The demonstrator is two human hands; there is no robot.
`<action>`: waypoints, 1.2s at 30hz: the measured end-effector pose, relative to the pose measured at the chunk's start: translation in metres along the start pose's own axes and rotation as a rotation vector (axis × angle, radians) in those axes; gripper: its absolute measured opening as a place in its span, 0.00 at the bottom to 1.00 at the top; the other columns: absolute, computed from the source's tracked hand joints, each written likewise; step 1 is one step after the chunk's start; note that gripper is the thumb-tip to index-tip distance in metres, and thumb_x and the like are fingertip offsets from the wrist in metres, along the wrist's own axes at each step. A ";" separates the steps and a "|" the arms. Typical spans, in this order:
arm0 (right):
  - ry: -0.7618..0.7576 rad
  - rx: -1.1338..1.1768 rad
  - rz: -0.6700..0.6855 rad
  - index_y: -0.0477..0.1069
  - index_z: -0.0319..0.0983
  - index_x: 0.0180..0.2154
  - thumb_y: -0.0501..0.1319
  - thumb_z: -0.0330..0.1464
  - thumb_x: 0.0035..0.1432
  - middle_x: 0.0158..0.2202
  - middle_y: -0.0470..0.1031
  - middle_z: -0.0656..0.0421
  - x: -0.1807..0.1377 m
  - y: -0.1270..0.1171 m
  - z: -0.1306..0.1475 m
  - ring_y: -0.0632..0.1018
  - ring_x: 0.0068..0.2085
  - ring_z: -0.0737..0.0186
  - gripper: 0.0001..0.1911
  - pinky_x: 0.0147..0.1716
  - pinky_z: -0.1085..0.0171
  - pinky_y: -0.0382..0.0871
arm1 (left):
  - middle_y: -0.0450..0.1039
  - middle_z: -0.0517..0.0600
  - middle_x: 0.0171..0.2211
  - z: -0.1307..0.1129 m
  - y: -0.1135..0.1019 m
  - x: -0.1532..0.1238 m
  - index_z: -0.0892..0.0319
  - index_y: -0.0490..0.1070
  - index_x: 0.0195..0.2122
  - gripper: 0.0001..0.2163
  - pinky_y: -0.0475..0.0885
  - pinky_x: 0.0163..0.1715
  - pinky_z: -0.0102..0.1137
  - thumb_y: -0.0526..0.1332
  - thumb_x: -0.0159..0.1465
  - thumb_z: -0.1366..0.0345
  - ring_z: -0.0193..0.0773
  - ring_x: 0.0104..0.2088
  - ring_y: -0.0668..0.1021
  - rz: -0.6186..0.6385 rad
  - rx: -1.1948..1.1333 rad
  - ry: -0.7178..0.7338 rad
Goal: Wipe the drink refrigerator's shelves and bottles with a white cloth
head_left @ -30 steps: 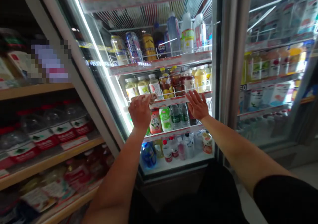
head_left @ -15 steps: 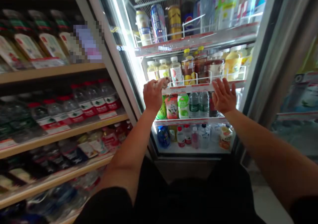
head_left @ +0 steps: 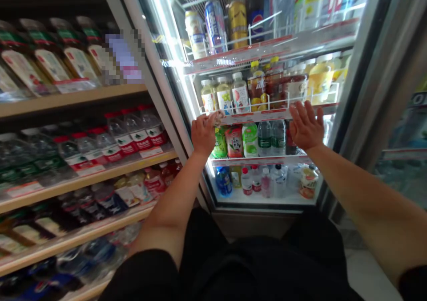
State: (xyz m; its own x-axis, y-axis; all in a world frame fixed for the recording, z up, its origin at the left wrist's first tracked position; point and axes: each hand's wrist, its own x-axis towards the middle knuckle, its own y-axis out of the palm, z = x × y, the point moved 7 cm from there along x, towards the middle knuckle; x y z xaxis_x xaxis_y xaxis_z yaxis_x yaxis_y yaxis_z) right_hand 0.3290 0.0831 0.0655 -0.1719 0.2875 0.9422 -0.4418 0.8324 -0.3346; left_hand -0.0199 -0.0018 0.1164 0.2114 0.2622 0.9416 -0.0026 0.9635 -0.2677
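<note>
My left hand (head_left: 203, 135) is closed around a small crumpled, pale cloth (head_left: 218, 117) that sticks out past the fingertips. It is at the left of a lit drinks fridge (head_left: 263, 210), level with the second visible shelf's front rail (head_left: 256, 117). At that rail's right end is my right hand (head_left: 306, 125), fingers spread and palm forward, holding nothing. Whether either hand touches glass or the rail, I cannot tell. Behind them stand juice bottles (head_left: 240, 91) and dark tea bottles (head_left: 256, 87), with a green-labelled drink (head_left: 250, 140) and clear water bottles (head_left: 278, 137) below.
Cans (head_left: 237, 24) and a dark cola bottle (head_left: 256, 20) fill the upper fridge shelf. On the left, wooden shelves (head_left: 116, 91) carry rows of bottles, including red-capped water bottles (head_left: 133, 129). A metal door frame (head_left: 373, 69) borders the fridge at right.
The left hand with the cloth has moved slightly down relative to the shelf rail. The right hand remains spread by the rail's right end. The whole view has shifted a little.
</note>
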 end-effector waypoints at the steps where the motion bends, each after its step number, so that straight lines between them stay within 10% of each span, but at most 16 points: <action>1: -0.001 0.006 -0.006 0.57 0.41 0.72 0.48 0.39 0.72 0.74 0.58 0.52 0.000 0.000 0.000 0.56 0.75 0.44 0.30 0.71 0.37 0.47 | 0.73 0.58 0.50 -0.006 0.003 -0.011 0.57 0.74 0.60 0.16 0.69 0.51 0.41 0.55 0.73 0.69 0.46 0.49 0.73 0.032 -0.013 0.036; 5: -0.018 0.020 -0.033 0.57 0.43 0.72 0.49 0.38 0.72 0.73 0.59 0.53 -0.001 0.001 0.000 0.57 0.74 0.45 0.30 0.71 0.37 0.47 | 0.75 0.56 0.47 -0.019 0.012 -0.049 0.52 0.76 0.56 0.16 0.71 0.48 0.40 0.55 0.71 0.70 0.46 0.46 0.76 0.164 -0.067 0.188; 12: -0.020 0.012 -0.024 0.55 0.44 0.72 0.49 0.37 0.72 0.74 0.59 0.55 0.000 0.002 -0.002 0.57 0.74 0.46 0.30 0.71 0.38 0.48 | 0.73 0.60 0.51 0.019 0.013 -0.042 0.58 0.72 0.60 0.17 0.69 0.53 0.44 0.56 0.72 0.68 0.48 0.51 0.74 0.124 -0.041 0.015; 19: -0.020 -0.009 -0.022 0.56 0.45 0.72 0.48 0.36 0.73 0.73 0.59 0.56 0.001 0.001 0.001 0.57 0.74 0.49 0.29 0.72 0.40 0.46 | 0.78 0.54 0.43 -0.031 0.021 -0.120 0.51 0.77 0.53 0.16 0.73 0.43 0.37 0.58 0.67 0.70 0.44 0.41 0.78 0.256 -0.130 0.182; 26: -0.018 -0.047 -0.021 0.56 0.45 0.72 0.48 0.36 0.73 0.73 0.59 0.56 0.000 0.003 0.000 0.57 0.74 0.51 0.28 0.73 0.42 0.46 | 0.75 0.64 0.51 0.016 0.005 -0.048 0.64 0.67 0.63 0.21 0.69 0.54 0.47 0.58 0.70 0.64 0.52 0.53 0.75 -0.078 -0.129 -0.081; 36: -0.013 -0.075 -0.056 0.57 0.45 0.72 0.48 0.35 0.73 0.73 0.60 0.57 0.000 0.002 0.006 0.58 0.74 0.53 0.28 0.73 0.43 0.44 | 0.78 0.55 0.47 -0.044 0.013 -0.084 0.50 0.76 0.56 0.16 0.73 0.45 0.40 0.57 0.71 0.68 0.47 0.43 0.78 0.119 -0.161 0.207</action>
State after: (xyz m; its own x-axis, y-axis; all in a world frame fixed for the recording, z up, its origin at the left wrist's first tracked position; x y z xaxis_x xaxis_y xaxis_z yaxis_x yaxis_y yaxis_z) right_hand 0.3229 0.0817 0.0649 -0.1609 0.2338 0.9589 -0.3834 0.8804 -0.2790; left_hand 0.0053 -0.0132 0.0250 0.4143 0.3404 0.8441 0.1121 0.9013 -0.4185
